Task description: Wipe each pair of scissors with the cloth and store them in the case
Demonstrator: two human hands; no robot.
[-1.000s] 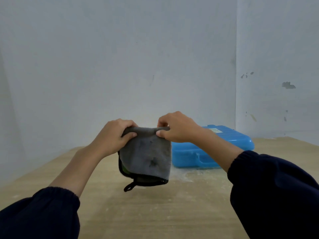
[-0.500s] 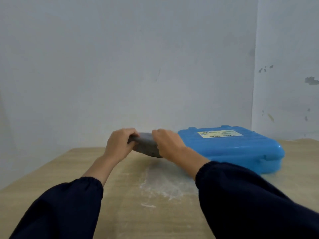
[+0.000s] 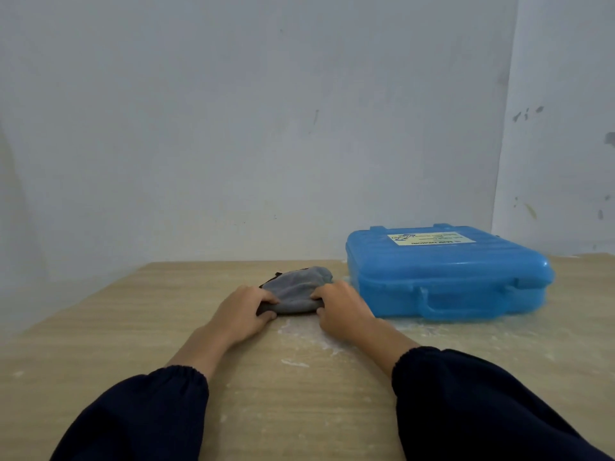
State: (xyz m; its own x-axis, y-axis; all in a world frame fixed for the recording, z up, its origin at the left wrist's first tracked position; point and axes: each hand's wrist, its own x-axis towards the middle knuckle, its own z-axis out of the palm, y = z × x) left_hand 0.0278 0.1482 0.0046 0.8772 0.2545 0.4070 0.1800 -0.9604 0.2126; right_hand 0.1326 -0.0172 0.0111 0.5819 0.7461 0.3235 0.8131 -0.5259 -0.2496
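We see our left hand (image 3: 241,314) and right hand (image 3: 342,309) gripping the near edge of the folded cloth (image 3: 298,289), fingers (image 3: 266,299) curled over its top and thumbs tucked beneath. The cloth is soft grey fabric with a dark trim, bunched into a low rounded mound lying on the pale wood-grain surface (image 3: 116,327), just left of the case (image 3: 442,274). That case is closed: glossy blue ribbed plastic with rounded corners, a moulded handle and a pale label on the lid. White powdery smears streak the surface nearby.
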